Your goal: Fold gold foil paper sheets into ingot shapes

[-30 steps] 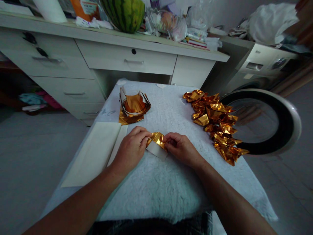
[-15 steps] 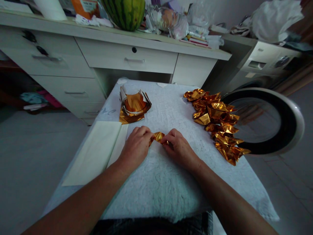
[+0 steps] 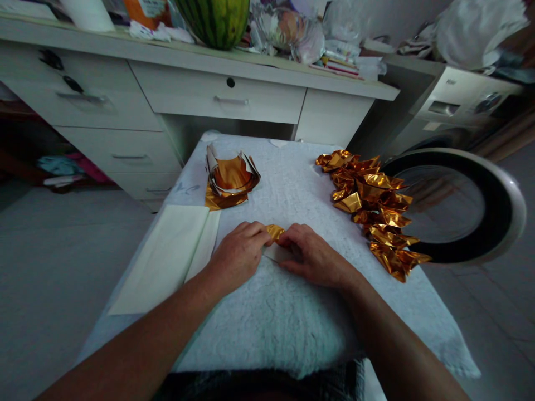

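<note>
Fingers [image 3: 263,234] on both my hands are closed on a small folded piece of shiny gold foil paper [image 3: 275,231], one set at each end, so I only get a bit of it peeking out between them. My left hand [image 3: 239,254] pinches the left end and my right hand [image 3: 312,255] has the right, its thumb down by a whitish flap [image 3: 273,254] showing at the near edge. Can't really make out the fold itself, knuckles are in the way. The piece sits around the middle of the fuzzy, pale-blue cloth-covered bench [image 3: 267,328].

Past my left hand there's a curved stack of gold sheets with whitish edges [image 3: 232,177], and a long flat cream-coloured sheet [image 3: 161,256] lies beside my left forearm. Over to the right, well apart from both hands, a slanting row of pointy gold foil shapes [image 3: 370,206] runs along the bench edge. Behind all that I've got a white drawer unit [image 3: 225,97] with a dark-striped green watermelon [image 3: 215,22] on top.
</note>
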Demonstrator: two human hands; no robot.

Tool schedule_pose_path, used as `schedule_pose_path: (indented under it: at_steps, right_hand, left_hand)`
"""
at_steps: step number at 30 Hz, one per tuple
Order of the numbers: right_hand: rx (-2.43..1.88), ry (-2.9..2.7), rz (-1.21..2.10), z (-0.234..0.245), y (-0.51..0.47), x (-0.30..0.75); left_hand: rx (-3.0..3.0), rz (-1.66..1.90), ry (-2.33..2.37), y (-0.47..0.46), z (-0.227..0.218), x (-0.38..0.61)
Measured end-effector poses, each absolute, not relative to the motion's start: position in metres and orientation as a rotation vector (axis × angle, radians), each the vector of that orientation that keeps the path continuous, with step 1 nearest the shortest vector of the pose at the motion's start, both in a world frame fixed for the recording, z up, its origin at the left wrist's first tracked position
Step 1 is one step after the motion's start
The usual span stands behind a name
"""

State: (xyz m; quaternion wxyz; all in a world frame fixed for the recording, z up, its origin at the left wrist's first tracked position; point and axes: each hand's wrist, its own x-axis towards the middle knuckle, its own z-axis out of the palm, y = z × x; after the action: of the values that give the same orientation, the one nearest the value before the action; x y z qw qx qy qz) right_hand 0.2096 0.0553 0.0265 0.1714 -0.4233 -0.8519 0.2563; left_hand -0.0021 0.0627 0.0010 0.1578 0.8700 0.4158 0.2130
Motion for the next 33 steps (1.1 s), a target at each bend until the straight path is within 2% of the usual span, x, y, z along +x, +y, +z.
schedule_pose_path:
  at_steps: [14, 27, 33]
  right_hand:
    - [-1.207, -2.516, 0.757, 0.033, 0.053, 0.211]
    - [-1.149, -2.495, 0.698, 0.035, 0.052, 0.208]
    - [-1.157, -2.485, 0.783, 0.036, 0.054, 0.215]
  left_hand:
    - [2.354, 0.546, 1.157, 0.056, 0.01, -0.003]
    - [2.292, 0.674, 1.238, 0.049, 0.003, 0.006]
    - [2.312, 0.678, 1.214, 0.049, 0.005, 0.004]
